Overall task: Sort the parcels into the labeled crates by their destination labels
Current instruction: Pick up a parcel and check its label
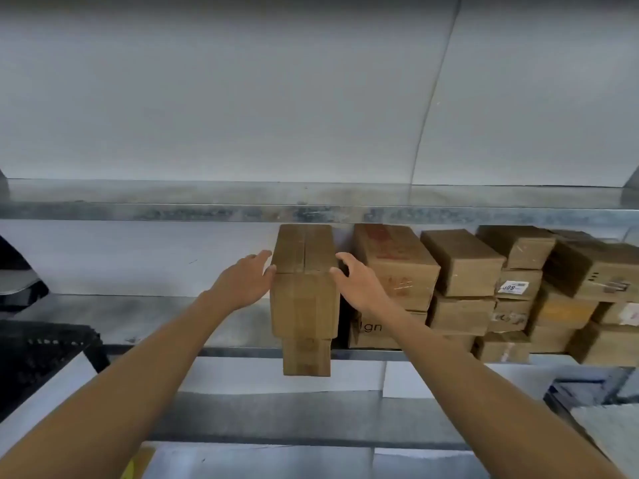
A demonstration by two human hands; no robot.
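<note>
Little writing can be read. To the right of the right hand's fingers, low in the stack, a carton (377, 328) shows the dark letters "ign" on its front. Further right, a white label (514, 288) sits on a small box; its characters look upside down and are too blurred to make out. The carton just beside the right fingers (394, 267) bears red print, also unreadable.

The parcel (304, 271), a plain brown cardboard box with a taped seam, stands between the two hands on the shelf. The left hand (242, 281) lies against its left face, fingers (261, 255) nearly straight and the thumb touching the front left edge. The right hand (359, 285) meets the right face with fingers (344, 259) bent and the thumb on the front right edge (whether it truly grips cannot be told).

Below the fingers, under the parcel, a smaller box (306, 356) juts past the shelf's front edge. Right of the right fingers, stacked boxes (463, 264) crowd the shelf, the nearest leaving only a narrow gap for that hand. Above the fingertips runs a metal shelf (173, 212). Down to the left of the left fingers sits a black crate (41, 350).
</note>
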